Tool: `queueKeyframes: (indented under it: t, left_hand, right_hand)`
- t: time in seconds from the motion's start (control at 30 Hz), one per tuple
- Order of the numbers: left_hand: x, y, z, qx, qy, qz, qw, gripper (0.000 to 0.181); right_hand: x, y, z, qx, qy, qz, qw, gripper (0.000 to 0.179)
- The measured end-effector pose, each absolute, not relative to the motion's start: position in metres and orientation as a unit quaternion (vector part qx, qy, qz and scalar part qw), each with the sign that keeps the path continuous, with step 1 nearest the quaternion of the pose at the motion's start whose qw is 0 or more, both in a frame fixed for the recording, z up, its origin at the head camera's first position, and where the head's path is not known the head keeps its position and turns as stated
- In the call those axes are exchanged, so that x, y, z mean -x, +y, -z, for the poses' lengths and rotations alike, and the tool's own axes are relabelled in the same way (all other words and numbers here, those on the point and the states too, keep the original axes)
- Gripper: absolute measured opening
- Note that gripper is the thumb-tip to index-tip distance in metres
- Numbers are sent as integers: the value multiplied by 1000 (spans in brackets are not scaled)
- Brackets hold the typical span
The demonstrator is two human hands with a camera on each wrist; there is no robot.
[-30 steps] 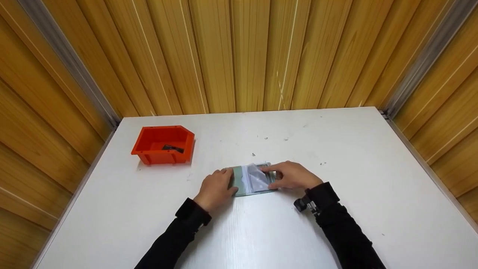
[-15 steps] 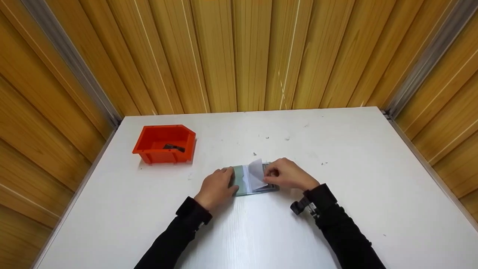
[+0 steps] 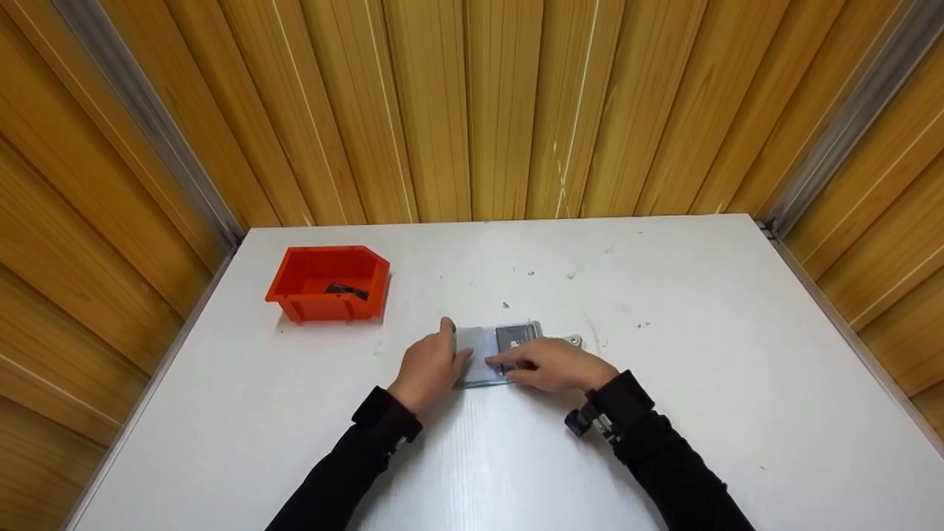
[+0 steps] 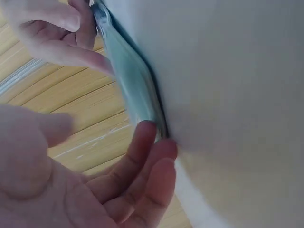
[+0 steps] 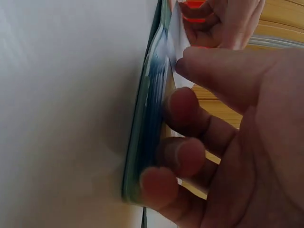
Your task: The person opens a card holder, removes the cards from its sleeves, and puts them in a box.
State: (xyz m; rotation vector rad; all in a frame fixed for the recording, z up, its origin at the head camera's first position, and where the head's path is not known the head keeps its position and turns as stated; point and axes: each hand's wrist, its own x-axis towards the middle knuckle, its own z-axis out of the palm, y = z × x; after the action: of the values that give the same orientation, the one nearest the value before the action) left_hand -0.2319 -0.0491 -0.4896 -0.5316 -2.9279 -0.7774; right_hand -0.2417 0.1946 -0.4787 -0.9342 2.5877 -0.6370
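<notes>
A pale green card holder [image 3: 479, 375] with clear plastic sleeves lies opened on the white table. A dark card [image 3: 512, 337] shows in its right-hand part, and a snap strap [image 3: 574, 340] sticks out at the right. My left hand [image 3: 428, 369] is at the holder's left end; in the left wrist view its fingertips [image 4: 164, 149] touch the green edge while the thumb is apart. My right hand [image 3: 557, 363] lies over the right part, index finger extended onto the sleeve. In the right wrist view, its other fingers [image 5: 183, 107] are loosely bent beside the stacked sleeves.
A red-orange bin [image 3: 328, 284] stands at the back left of the table [image 3: 686, 295], with a small dark object [image 3: 346, 290] inside. Wood-patterned panels [image 3: 501, 110] close off the back and sides.
The raised clear sleeve has been turned over to the left and now lies flat, showing the dark card. My right hand has released it and shifted slightly left; my left thumb and forefinger have spread.
</notes>
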Motion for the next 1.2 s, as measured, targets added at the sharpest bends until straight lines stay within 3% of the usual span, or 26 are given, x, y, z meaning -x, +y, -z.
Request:
queueKeyframes:
  t: [0.17, 0.3, 0.53, 1.0, 1.1, 1.2]
  left_hand:
    - [233, -49, 493, 199, -954, 216, 64, 36]
    - [231, -49, 493, 217, -952, 208, 58, 29]
    - [228, -47, 490, 214, -957, 188, 48, 36]
    - [227, -46, 489, 213, -956, 196, 41, 28]
    - [229, -37, 487, 209, -951, 226, 26, 23]
    - [234, -25, 486, 201, -936, 288, -19, 27]
  right_hand:
    - [242, 195, 479, 294, 918, 220, 149, 46]
    - [243, 200, 479, 262, 932, 208, 140, 57]
    - [251, 215, 479, 224, 939, 215, 148, 72]
    - [263, 236, 484, 205, 926, 268, 167, 75]
    - [263, 237, 483, 205, 926, 269, 169, 75]
    - [263, 238, 481, 205, 924, 272, 171, 74]
